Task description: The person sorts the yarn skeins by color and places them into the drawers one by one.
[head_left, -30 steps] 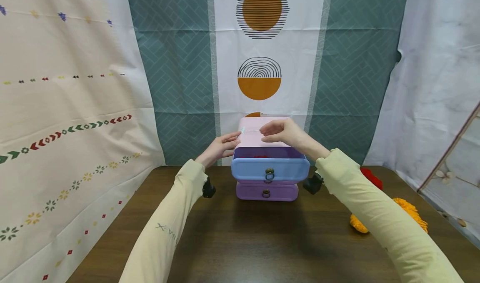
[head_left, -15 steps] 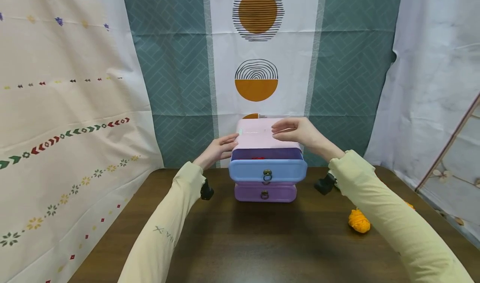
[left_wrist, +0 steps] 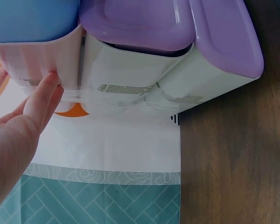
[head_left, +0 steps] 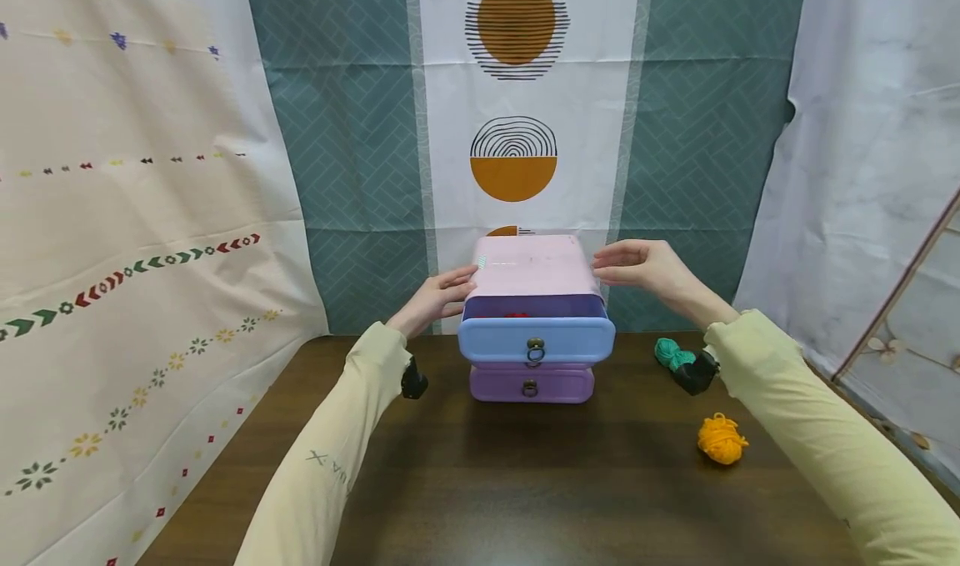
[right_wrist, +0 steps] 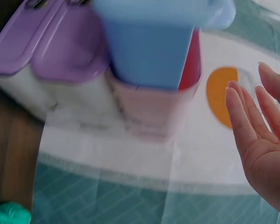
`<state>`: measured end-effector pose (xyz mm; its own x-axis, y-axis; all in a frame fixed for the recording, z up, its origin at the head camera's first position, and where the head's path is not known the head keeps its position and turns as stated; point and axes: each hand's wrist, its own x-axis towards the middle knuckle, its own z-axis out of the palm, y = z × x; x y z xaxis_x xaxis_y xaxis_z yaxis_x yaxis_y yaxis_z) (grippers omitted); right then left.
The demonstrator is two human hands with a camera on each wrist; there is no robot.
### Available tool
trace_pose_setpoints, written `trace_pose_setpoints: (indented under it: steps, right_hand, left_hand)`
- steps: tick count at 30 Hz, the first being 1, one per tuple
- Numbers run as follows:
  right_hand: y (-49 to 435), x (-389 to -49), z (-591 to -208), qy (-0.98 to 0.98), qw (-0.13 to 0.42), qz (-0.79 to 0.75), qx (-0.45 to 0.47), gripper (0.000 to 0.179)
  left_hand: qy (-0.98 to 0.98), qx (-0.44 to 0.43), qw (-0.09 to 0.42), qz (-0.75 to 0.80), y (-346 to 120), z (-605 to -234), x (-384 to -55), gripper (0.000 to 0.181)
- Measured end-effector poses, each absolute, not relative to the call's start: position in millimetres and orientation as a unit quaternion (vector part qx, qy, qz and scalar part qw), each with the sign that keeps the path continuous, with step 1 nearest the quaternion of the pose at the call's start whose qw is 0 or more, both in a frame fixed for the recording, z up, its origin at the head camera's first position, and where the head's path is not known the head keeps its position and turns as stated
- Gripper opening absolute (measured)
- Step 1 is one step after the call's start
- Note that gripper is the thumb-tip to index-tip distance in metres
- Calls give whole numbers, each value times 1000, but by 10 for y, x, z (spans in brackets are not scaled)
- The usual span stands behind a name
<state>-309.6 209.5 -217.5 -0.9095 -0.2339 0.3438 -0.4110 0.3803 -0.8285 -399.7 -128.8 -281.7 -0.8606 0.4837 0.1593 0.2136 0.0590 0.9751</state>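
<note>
A stack of small drawer units stands at the back of the table, with a pink case (head_left: 532,270) on top. Its light blue drawer (head_left: 487,340) is pulled out, and something red (head_left: 517,316) shows inside. Lower down are purple drawers (head_left: 495,386) with ring pulls, both pushed in as seen in the left wrist view. My left hand (head_left: 431,301) rests its extended fingers against the left side of the pink case. To the right of the case, my right hand (head_left: 652,272) hovers holding nothing, its fingers apart from the case in the right wrist view.
A yellow-orange yarn ball (head_left: 721,439) lies on the brown table (head_left: 525,483) at the right. Behind it, green yarn (head_left: 667,352) sits partly hidden by the right wrist's black camera (head_left: 696,373). Patterned curtains (head_left: 352,174) hang around the table's back and sides.
My right hand has moved right, from above the pink case to beside it. The green yarn has come into view as the right arm shifted. My left hand stays at the case.
</note>
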Motion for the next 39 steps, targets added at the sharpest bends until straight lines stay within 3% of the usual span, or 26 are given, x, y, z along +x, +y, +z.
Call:
trace_pose_setpoints:
  steps: [18, 26, 32, 39]
  right_hand:
    - [2919, -3079, -2542, -808, 117, 568, 109, 44]
    - [3210, -3068, -2729, -811, 147, 556, 105, 36]
    - [3432, -3059, -2991, -880, 198, 427, 68, 47]
    - [3604, -3016, -3329, -904, 208, 374, 11, 60]
  left_hand:
    - [716, 240, 108, 647, -1291, -2827, -3995, 49]
    - [715, 233, 102, 651, -1278, -2825, -4001, 48]
    - [717, 235, 100, 649, -1285, -2816, -3996, 49]
    - [717, 229, 105, 650, -1284, -2815, -3956, 49]
